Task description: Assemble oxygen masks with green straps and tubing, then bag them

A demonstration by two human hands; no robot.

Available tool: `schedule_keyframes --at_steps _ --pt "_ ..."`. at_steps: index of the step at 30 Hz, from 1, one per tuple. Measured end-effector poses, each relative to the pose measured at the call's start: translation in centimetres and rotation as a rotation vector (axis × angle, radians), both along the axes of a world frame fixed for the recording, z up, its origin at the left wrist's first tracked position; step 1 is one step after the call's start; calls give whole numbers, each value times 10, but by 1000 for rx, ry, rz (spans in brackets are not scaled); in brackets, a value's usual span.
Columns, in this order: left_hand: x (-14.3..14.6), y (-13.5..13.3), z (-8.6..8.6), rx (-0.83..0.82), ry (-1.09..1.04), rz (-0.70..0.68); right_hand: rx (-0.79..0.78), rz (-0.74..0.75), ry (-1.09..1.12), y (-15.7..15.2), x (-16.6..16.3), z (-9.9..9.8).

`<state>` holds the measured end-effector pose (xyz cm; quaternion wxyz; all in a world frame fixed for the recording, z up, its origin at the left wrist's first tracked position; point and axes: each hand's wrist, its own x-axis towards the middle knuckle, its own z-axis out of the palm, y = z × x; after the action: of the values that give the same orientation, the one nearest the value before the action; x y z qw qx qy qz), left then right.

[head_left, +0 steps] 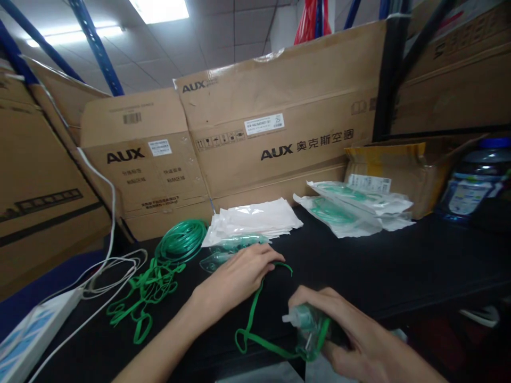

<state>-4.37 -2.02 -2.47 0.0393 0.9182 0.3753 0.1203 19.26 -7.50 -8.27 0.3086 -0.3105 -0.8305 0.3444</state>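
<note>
My right hand [351, 335] is closed around a clear green mask piece with a white nozzle [305, 325] near the table's front edge. A green elastic strap [251, 319] runs from that piece up to my left hand [239, 276]. The left hand lies on the black table [399, 266], fingers curled over the strap's far end. Just beyond its fingertips lies another clear mask [223, 252].
A coil of green tubing [181, 240] and a heap of green straps [149, 290] lie to the left. Empty white bags [255, 219] and packed bags [351, 207] sit further back. AUX cartons [279, 133] wall the rear. A power strip [32, 332] and white cables lie left.
</note>
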Motion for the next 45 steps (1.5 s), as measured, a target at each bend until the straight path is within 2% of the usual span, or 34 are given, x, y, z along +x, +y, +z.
schedule_keyframes --at_steps 3,6,11,18,22,27,29,32,36,39,45 --pt "10 14 -1 -16 52 -130 -31 -12 -84 -2 -3 2" --pt "15 27 -10 -55 32 -218 -30 -34 -47 0 -5 5" --pt "8 39 -24 -56 -49 -146 -175 -68 258 11 -13 2" --pt "-4 43 -24 -115 -84 -107 -294 -14 497 24 -24 -9" --pt "-2 42 -25 -122 -115 -94 -296 -58 511 27 -24 -7" --pt "1 39 -15 -89 -259 -43 -56 -286 374 36 -21 -5" --pt "3 38 -9 -79 -346 -27 -42 -336 394 40 -19 -7" --pt "4 36 -2 -80 -449 -33 -186 -282 520 44 -16 -12" --pt "5 33 -1 -86 -504 -42 -358 -190 639 44 -17 -14" --pt "6 34 -4 -101 -528 -27 -355 -209 685 43 -20 -12" --pt "4 39 -10 -156 -501 -8 -236 -243 689 38 -23 -13"
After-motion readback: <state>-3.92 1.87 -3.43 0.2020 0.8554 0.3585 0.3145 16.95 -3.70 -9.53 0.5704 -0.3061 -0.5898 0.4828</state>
